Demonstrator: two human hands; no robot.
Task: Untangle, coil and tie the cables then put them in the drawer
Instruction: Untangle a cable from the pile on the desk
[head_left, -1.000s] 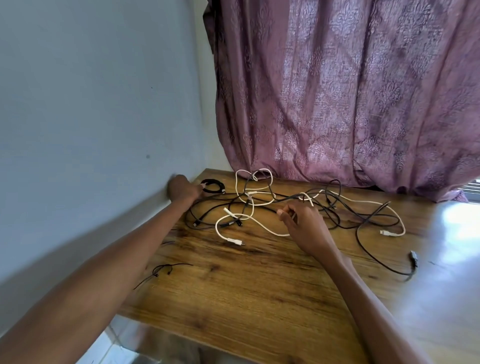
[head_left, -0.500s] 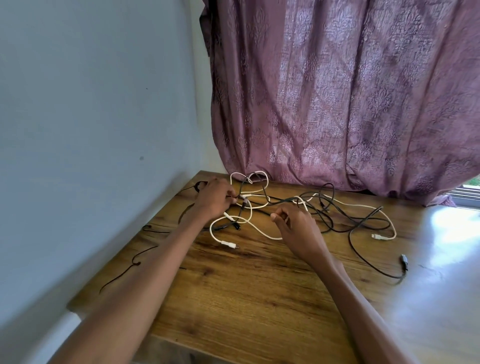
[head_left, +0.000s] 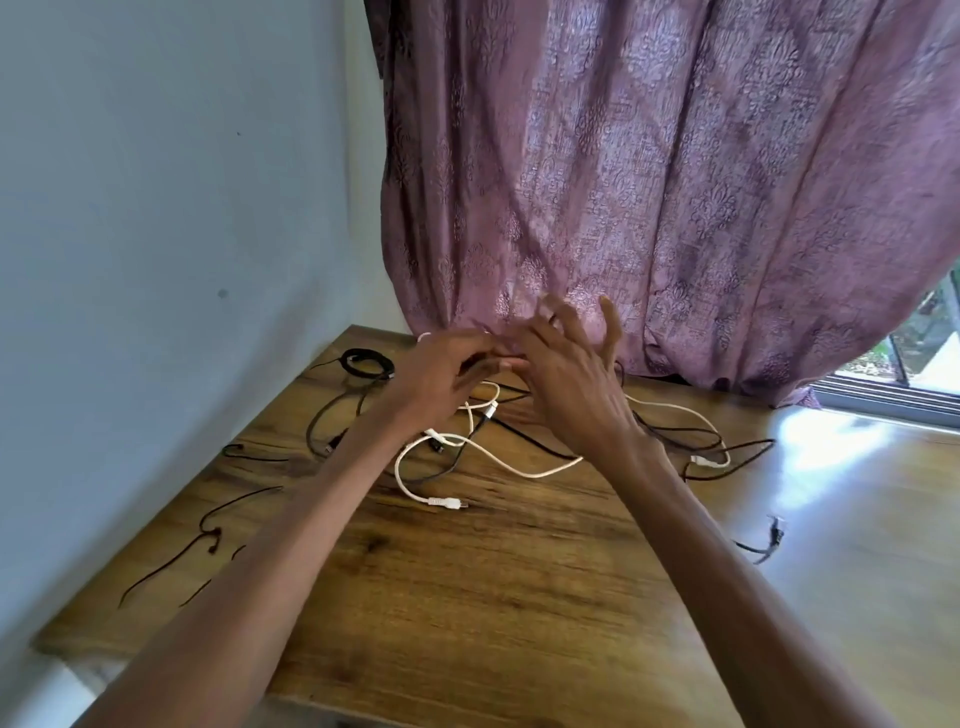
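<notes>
A tangle of white cable (head_left: 519, 470) and black cables (head_left: 675, 441) lies on the wooden table (head_left: 519, 597) near its far edge. Both my hands are raised just above the tangle, fingertips meeting. My left hand (head_left: 441, 374) has curled fingers pinching a strand of the white cable, which hangs below it with a plug. My right hand (head_left: 566, 379) pinches at the same spot with thumb and forefinger, its other fingers splayed upward. A small coiled black cable (head_left: 363, 361) lies apart at the far left corner.
A grey wall (head_left: 156, 208) borders the table on the left. A purple curtain (head_left: 675, 208) hangs onto its far edge. Thin black wires (head_left: 208, 535) lie along the left side, and a black plug end (head_left: 774, 535) on the right. A window (head_left: 924, 364) is at the far right.
Both hands rose from the table and came together above the tangle, lifting a strand of white cable. My left hand came over from the coiled black cable by the wall.
</notes>
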